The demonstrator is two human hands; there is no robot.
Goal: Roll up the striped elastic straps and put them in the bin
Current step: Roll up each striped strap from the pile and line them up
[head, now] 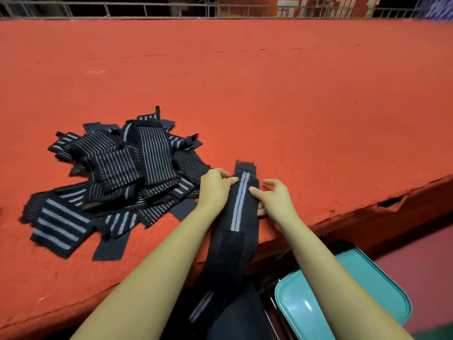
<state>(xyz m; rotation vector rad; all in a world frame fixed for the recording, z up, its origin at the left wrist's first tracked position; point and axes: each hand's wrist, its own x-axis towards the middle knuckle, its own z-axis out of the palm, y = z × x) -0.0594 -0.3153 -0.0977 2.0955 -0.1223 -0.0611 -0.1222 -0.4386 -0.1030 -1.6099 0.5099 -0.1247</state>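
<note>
Gripping the striped strap [239,204] from both sides, the two hands meet at the lower centre of the frame. The left hand [215,186] keeps a narrow grip, its fingers curled onto the strap's left edge near the upper end. The right hand [278,201] takes the right edge between forefinger and thumb, also a narrow grip. Its remaining fingers are raised and loosely bent, clear of the fabric.

The strap is black with a paired grey stripe along its middle. Its upper end lies flat on the bench [269,94], just inside the near edge. The rest runs down over that edge between the forearms and hangs, unrolled, toward the bottom of the frame.

A pile of straps [115,173] lies on the bench at centre left, its nearest pieces just beside the left hand. A teal bin [367,273] sits below the bench edge at lower right, partly hidden by the right forearm.

The bench carries a red felt-like covering, torn along the near edge at right. A metal railing [147,8] runs across the top of the frame.
</note>
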